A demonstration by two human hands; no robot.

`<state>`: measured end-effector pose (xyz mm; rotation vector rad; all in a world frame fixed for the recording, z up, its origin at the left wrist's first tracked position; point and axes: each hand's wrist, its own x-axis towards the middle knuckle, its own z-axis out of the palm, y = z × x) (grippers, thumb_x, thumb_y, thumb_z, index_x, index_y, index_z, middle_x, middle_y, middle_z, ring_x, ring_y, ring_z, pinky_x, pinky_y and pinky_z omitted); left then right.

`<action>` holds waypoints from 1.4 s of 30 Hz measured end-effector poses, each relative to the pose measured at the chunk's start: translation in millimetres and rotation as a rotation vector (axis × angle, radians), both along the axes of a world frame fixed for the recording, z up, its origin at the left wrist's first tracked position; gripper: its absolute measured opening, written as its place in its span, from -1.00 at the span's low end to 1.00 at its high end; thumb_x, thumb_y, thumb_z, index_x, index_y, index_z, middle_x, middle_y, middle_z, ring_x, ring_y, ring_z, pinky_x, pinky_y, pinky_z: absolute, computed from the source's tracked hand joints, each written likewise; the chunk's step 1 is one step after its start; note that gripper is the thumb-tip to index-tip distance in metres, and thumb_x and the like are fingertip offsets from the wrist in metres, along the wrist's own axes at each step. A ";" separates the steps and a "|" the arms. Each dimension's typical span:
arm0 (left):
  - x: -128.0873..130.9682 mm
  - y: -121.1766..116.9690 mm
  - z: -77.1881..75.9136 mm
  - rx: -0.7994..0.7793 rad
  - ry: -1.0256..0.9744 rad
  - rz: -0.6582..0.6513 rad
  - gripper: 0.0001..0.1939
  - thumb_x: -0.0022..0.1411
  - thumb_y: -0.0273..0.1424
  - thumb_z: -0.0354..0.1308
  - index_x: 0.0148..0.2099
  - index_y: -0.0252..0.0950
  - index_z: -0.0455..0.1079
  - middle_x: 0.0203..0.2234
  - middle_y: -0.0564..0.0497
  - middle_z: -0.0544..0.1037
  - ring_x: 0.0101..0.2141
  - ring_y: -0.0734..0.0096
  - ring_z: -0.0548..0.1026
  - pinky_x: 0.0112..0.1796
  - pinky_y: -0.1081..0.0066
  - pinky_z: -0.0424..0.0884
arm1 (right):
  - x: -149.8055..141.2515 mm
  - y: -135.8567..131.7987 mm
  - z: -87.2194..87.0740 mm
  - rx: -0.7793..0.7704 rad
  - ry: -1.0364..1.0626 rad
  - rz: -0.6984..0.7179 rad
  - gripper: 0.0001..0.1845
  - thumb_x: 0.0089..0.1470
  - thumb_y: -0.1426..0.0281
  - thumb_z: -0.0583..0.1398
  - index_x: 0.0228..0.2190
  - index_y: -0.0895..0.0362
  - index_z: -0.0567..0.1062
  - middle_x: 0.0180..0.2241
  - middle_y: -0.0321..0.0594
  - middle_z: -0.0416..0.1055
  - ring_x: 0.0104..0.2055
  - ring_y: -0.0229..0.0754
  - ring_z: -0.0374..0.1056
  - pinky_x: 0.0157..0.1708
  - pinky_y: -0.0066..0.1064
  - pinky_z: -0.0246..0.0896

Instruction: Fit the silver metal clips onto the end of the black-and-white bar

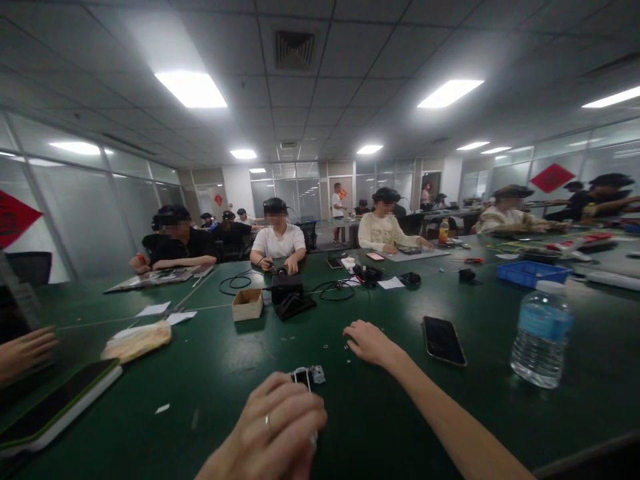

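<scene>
My left hand (280, 427), with a ring on one finger, is closed around a small white-edged device with a dark face (302, 377); most of it is hidden under the fingers. At its far end shows a small silvery metal part (318, 375). My right hand (369, 341) reaches forward over the green table, fingers slightly apart and bent down, with nothing visible in them. Tiny bits (346, 347) lie by its fingertips, too small to name. To its right lies a dark-screened smartphone (444, 341).
A water bottle (543, 337) stands at right, before a blue tray (533, 274). Ahead are a small open box (247, 305), a black device (287, 290) and cables. At left lie a plastic packet (137, 341) and a green-edged device (60, 403), near another person's hand (27, 353). Co-workers sit opposite.
</scene>
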<state>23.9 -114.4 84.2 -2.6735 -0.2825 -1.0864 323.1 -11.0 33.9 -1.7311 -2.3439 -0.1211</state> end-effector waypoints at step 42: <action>14.4 103.5 -79.2 -0.311 0.035 0.231 -0.78 0.35 -0.33 -0.10 -0.22 -0.25 0.35 -0.39 0.02 0.49 -0.39 0.43 0.44 -0.34 0.45 0.36 | -87.6 -29.9 -14.2 0.163 0.236 0.474 -0.92 0.17 0.50 0.09 -0.25 0.22 0.35 -0.26 -0.17 0.33 -0.22 -0.22 0.22 -0.20 -0.42 0.16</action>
